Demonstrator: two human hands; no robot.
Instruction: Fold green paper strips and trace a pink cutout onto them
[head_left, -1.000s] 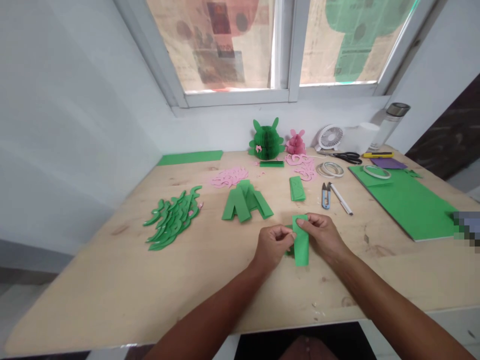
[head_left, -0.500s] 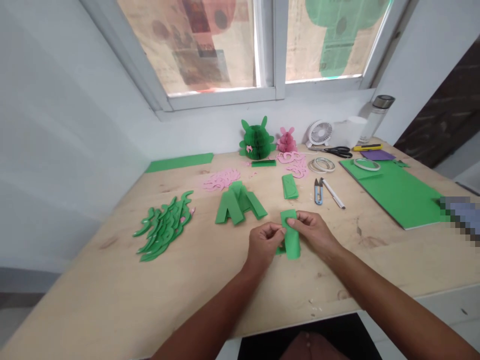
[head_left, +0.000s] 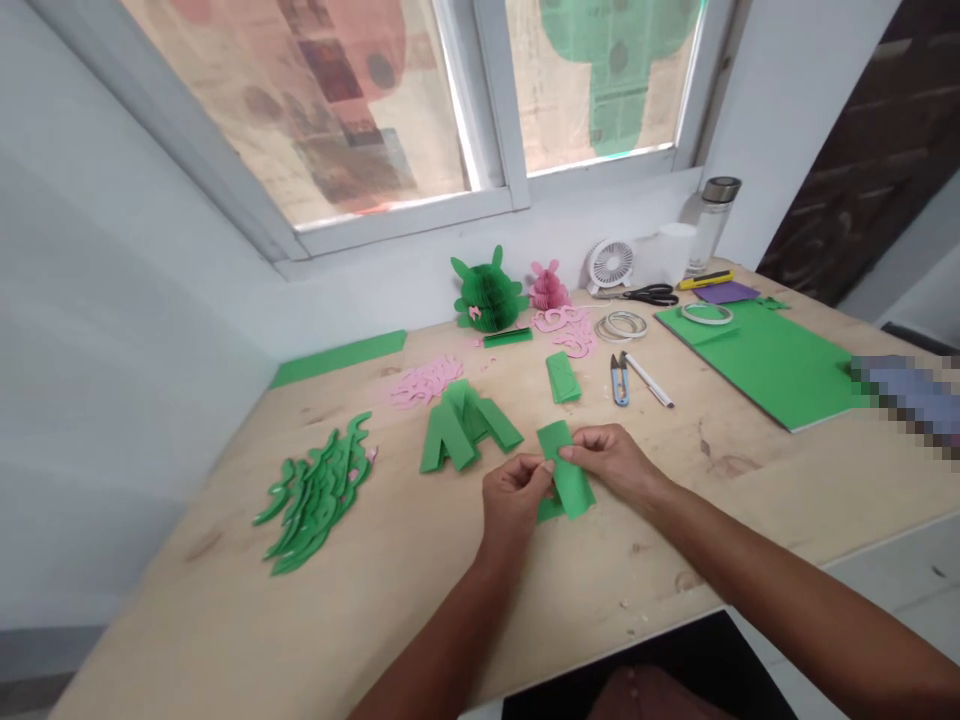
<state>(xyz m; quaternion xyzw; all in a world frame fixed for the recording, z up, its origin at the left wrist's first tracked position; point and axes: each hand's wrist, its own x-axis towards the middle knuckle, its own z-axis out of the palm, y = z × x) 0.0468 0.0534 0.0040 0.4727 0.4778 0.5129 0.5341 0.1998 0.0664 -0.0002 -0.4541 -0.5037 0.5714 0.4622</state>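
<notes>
My left hand (head_left: 514, 492) and my right hand (head_left: 611, 462) meet over a folded green paper strip (head_left: 568, 478) just above the wooden table (head_left: 420, 580). The left fingers pinch its left edge, and the right fingers pinch its upper right side. A stack of fanned green paper strips (head_left: 465, 430) lies just beyond my left hand. Farther back a smaller green folded piece (head_left: 562, 377) rests on the table.
Green curly cut-outs (head_left: 315, 490) lie at the left, pink cut-outs (head_left: 425, 380) behind. A green honeycomb figure (head_left: 488, 292) and a pink one (head_left: 548, 285) stand by the wall. Snips (head_left: 619, 380), a pen (head_left: 649, 381), tape rolls (head_left: 621, 324), scissors (head_left: 651, 295), a fan (head_left: 609, 265) and a green mat (head_left: 765, 360) lie at the right.
The view has swung and tilted, so everything sits lower left in the picture. Both hands keep their pinch on the green strip, which now tilts slightly.
</notes>
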